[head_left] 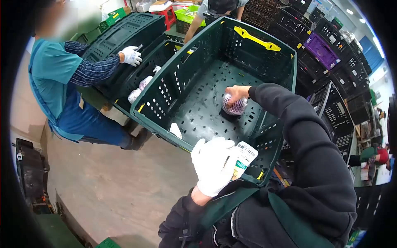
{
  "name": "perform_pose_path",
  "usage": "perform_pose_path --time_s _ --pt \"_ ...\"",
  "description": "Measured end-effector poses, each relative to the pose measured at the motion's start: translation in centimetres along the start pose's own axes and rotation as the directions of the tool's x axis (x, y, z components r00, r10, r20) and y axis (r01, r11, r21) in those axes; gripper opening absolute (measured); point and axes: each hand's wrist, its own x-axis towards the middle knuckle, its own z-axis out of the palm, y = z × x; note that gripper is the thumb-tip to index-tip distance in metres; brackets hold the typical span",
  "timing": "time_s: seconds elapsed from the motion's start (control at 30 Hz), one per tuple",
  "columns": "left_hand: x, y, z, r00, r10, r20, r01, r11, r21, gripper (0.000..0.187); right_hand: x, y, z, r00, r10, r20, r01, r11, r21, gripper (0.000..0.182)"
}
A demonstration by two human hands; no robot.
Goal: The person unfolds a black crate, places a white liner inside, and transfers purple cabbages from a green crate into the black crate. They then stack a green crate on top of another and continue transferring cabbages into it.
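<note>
Inside the large dark green crate (188,66), my bare right hand (236,93) has its fingers around a round, purplish item in a white foam net (235,105), low over the crate's floor. Its exact kind is hidden by the net. My left hand (214,165), in a white glove, is at the crate's near edge. Pinched by its thumb is a white card with a barcode and a green-yellow print (245,158). A scrap of white paper (175,130) lies in the crate's near left corner.
On the left, a person in blue overalls (68,99) rests a gloved hand on other dark crates (124,37), where more white-netted items (140,87) lie. Another person (219,8) bends beyond my crate. Stacked black crates (285,25) and a purple crate (322,49) stand at right.
</note>
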Motion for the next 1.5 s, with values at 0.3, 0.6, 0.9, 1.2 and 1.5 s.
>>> perform_pose_path --time_s 0.3,0.6,0.9,1.2,1.5 --pt "0.4 0.1 -0.2 0.996 -0.075 0.044 0.075 0.997 -0.012 0.014 -3.2 -7.0 0.7 0.896 -0.390 0.213 0.154 0.722 0.674 0.080" --pt "0.1 0.2 -0.7 0.995 -0.091 0.035 0.089 0.995 0.038 0.015 -19.0 -5.9 -7.7 0.729 -0.492 -0.476 0.604 0.136 0.785 0.065" --pt "-0.7 -0.5 -0.8 0.931 -0.356 0.073 0.363 0.920 -0.146 0.017 -41.9 14.7 3.9 0.682 0.109 -0.723 0.721 0.066 0.690 0.065" --pt "0.1 0.2 0.4 0.878 -0.477 -0.040 0.460 0.864 -0.205 0.033 -41.0 17.6 17.6 0.764 0.455 -0.457 0.381 0.254 0.889 0.074" --pt "0.0 1.0 -0.3 0.894 -0.446 -0.049 0.427 0.880 -0.207 0.013 -36.7 16.5 15.8 0.921 0.236 -0.311 0.052 0.715 0.697 0.059"
